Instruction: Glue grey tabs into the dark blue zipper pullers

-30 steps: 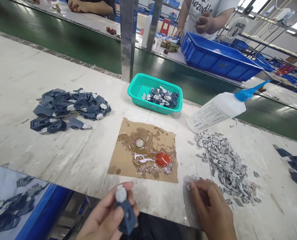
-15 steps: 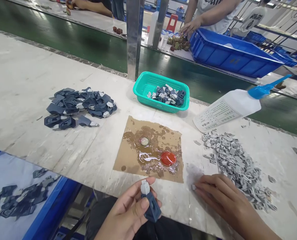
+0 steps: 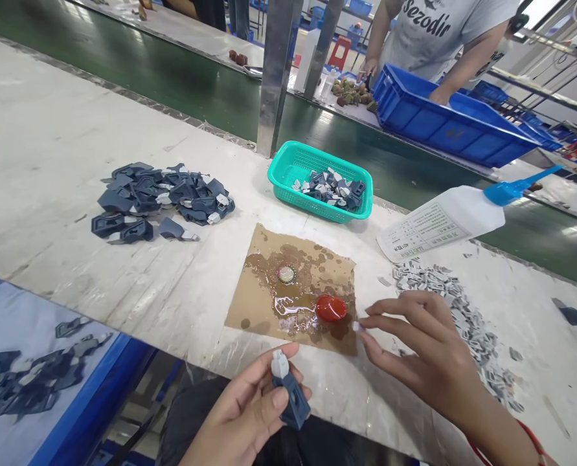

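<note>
My left hand is closed on a dark blue plastic part with a small grey piece on its tip, held near the table's front edge. My right hand pinches a small grey piece between thumb and forefinger, just right of the red glue cap. That cap lies on a glue-stained cardboard sheet beside a small round lid. A heap of small grey pieces spreads under and behind my right hand.
A pile of dark blue parts lies at the left. A teal basket of assembled parts stands behind the cardboard. A white glue bottle with blue nozzle lies at the right. A blue bin sits below left. A person works at a blue crate beyond the green belt.
My right hand has lifted off the table and moved left to the red cap, with a small grey piece pinched in it. My left hand has kept its part almost still.
</note>
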`<state>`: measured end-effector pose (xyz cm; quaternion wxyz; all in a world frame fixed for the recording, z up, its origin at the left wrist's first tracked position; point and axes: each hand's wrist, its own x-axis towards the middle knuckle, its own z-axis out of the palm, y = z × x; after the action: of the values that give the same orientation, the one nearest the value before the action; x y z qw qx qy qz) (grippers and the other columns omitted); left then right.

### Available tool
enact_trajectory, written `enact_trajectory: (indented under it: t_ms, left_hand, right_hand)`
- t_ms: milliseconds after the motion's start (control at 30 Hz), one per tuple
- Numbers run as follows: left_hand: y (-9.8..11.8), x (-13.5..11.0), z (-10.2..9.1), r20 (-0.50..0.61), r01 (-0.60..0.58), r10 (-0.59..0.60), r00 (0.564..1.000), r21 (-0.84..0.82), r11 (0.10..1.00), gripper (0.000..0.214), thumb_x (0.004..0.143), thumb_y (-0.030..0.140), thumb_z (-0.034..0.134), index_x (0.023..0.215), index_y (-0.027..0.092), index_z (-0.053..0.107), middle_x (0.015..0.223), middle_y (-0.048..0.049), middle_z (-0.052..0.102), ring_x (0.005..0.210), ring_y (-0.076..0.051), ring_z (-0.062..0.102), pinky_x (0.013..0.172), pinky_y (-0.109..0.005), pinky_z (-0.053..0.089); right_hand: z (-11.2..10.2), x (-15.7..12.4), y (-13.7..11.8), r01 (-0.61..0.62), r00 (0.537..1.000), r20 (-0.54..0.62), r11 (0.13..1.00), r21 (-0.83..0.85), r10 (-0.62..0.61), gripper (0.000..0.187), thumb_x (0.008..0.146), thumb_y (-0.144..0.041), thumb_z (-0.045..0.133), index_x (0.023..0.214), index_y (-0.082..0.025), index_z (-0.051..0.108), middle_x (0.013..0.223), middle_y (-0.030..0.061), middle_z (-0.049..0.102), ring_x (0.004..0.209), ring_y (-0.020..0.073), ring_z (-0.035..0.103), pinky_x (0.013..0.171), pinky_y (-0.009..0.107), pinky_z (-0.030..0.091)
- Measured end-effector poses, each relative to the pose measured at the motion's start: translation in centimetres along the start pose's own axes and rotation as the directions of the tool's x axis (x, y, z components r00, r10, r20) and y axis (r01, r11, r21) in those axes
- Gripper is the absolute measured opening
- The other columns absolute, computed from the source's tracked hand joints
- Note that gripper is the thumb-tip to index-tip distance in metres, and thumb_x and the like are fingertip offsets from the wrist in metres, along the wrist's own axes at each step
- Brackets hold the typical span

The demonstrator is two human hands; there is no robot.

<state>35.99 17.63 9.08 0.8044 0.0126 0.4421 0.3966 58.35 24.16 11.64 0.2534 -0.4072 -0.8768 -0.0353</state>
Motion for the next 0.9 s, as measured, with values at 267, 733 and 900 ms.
enact_trajectory:
  t_ms: [267, 733, 900]
  left_hand:
    - [0.2, -0.4, -0.4, 0.009, -0.02, 0.021, 1.0, -0.039, 0.999, 0.035, 0.057, 0.03, 0.083, 0.091, 0.029, 0.074, 0.084, -0.002, 0.074, 0.085, -0.017, 0.065, 0.077, -0.022, 0.05]
    - [-0.2, 0.6, -0.5, 0.104, -0.148, 0.146, 0.984, 0.012, 0.989, 0.021, 0.06, 0.027, 0.082, 0.078, 0.024, 0.073, 0.081, -0.0005, 0.073, 0.091, -0.02, 0.067, 0.076, -0.024, 0.052]
    - [-0.8, 1.3, -0.5, 0.127, -0.195, 0.191, 0.973, 0.021, 0.981, 0.019, 0.067, 0.029, 0.077, 0.084, 0.024, 0.071, 0.09, -0.0011, 0.073, 0.094, -0.018, 0.064, 0.081, -0.024, 0.05]
  right_hand:
    - [1.3, 2.7, 0.3, 0.036, 0.987, 0.159, 0.994, -0.101, -0.019, 0.009, 0.081, -0.025, 0.06, 0.074, -0.023, 0.064, 0.093, 0.0029, 0.065, 0.087, 0.0225, 0.048, 0.075, 0.039, 0.029]
    - [0.5, 2.9, -0.8, -0.059, 0.998, 0.021, 0.993, -0.103, 0.061, 0.005, 0.079, -0.022, 0.063, 0.074, -0.023, 0.063, 0.099, 0.0052, 0.06, 0.091, 0.0232, 0.047, 0.08, 0.042, 0.035]
    - [1.0, 2.4, -1.2, -0.123, 0.991, -0.066, 0.987, -0.105, 0.116, 0.006, 0.079, -0.021, 0.063, 0.073, -0.023, 0.061, 0.098, 0.006, 0.059, 0.088, 0.0229, 0.048, 0.079, 0.042, 0.034]
